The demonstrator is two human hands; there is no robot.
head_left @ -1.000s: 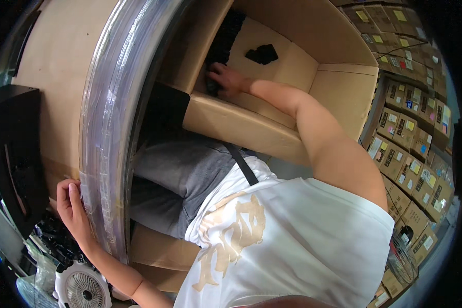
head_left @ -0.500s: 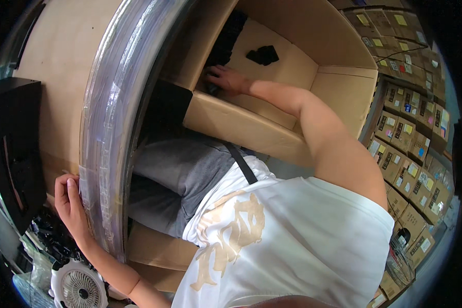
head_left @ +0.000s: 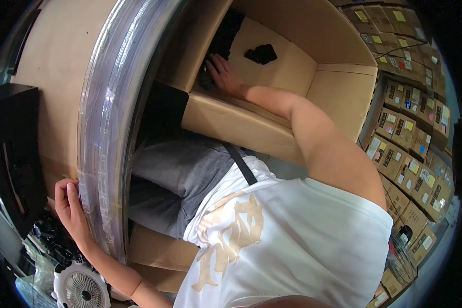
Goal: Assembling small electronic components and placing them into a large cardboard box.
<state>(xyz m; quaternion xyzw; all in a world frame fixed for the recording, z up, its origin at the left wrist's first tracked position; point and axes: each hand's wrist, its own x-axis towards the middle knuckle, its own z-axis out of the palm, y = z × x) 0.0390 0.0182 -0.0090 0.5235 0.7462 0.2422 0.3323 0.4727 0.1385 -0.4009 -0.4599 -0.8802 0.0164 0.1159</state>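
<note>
While the right hand (head_left: 228, 78) is reaching, fingers half-spread beside black heaped pieces (head_left: 226, 36)—left hand (head_left: 73, 210) curled, grips unclear—grasping is seemingly requiring closure.

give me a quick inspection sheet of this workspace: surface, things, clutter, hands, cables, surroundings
Surface: tan tabletop, its edge covered in clear plastic.
Things: open cardboard box with dark pieces along its left side; one black piece lies apart on its floor.
Clutter: white fan, black boxy object and black jumble at the left.
Hands: left hand at the tabletop's edge, fingers curled; right hand inside the box by the dark pieces, grip unclear.
Cables: a thin dark line, perhaps a cord, crosses the cartons.
Surroundings: those cartons, stacked and labelled, at the right.
</note>
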